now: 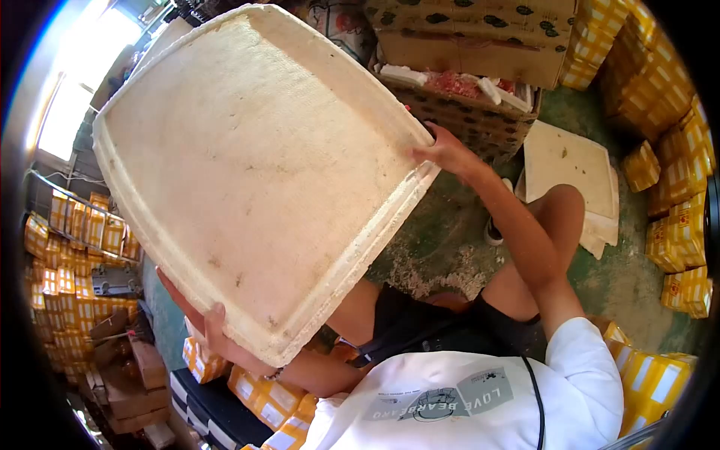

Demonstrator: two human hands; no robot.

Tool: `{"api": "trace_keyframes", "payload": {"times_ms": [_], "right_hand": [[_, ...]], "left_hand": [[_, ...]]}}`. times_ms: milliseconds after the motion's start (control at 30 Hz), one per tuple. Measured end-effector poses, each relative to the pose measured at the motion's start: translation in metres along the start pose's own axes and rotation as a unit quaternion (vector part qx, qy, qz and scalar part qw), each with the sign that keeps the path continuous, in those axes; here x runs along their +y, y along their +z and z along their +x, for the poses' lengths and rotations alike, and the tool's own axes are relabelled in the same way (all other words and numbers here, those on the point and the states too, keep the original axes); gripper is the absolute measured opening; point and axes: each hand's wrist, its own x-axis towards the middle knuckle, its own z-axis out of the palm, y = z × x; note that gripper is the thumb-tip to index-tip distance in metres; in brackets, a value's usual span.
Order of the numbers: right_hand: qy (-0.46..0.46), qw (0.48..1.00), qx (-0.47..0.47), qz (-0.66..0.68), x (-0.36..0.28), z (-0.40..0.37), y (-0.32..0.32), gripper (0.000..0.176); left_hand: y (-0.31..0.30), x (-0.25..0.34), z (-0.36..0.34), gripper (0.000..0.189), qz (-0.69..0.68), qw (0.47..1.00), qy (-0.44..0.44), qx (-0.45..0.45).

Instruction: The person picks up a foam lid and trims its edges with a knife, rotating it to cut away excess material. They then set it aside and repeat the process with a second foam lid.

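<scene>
A large off-white foam lid [255,165] with a raised rim and small dirt marks fills much of the view, held up at a tilt. My left hand [212,331] grips its lower left edge, thumb on the near face and some fingers hidden behind. At the right edge, my right hand [448,152] is closed around the rim, with part of the fingers out of sight. Beyond the right hand stands an open cardboard box [465,120] with white foam pieces and red material inside.
Another foam sheet [566,169] lies on the green floor [600,292] at the right. Yellow-and-white taped parcels [679,225] are stacked along the right, with more parcels [75,300] at the left. White crumbs [442,262] litter the floor near my legs. A black-and-white case [210,412] sits at lower left.
</scene>
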Motion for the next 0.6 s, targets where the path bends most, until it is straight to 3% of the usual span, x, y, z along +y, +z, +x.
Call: {"api": "trace_keyframes", "payload": {"times_ms": [33,67,200,300,467,533,600], "right_hand": [[-0.009,0.994,-0.091,-0.053,-0.020,-0.003,-0.008,0.081],[0.036,0.989,-0.100,-0.107,-0.042,-0.012,-0.015,0.072],[0.056,0.986,-0.118,-0.106,-0.082,-0.030,-0.036,0.061],[0.048,0.985,-0.130,-0.099,-0.069,-0.031,-0.058,0.069],[0.052,0.988,-0.136,-0.049,-0.046,-0.021,-0.072,0.067],[0.065,0.984,-0.162,0.032,-0.036,-0.012,-0.078,0.068],[0.062,0.986,-0.153,-0.001,-0.045,-0.014,-0.077,0.066]], "left_hand": [[-0.004,-0.005,0.000,0.091,-0.011,1.000,-0.023,0.013],[-0.009,-0.010,0.002,0.091,-0.023,0.998,-0.041,0.029],[-0.019,-0.031,0.007,0.089,-0.068,0.988,-0.110,0.079],[-0.015,-0.046,0.009,0.087,-0.096,0.978,-0.150,0.107],[-0.017,-0.061,0.011,0.084,-0.123,0.963,-0.194,0.138],[-0.023,-0.066,0.014,0.083,-0.129,0.958,-0.212,0.145],[-0.026,-0.068,0.016,0.082,-0.135,0.953,-0.225,0.150]]}}
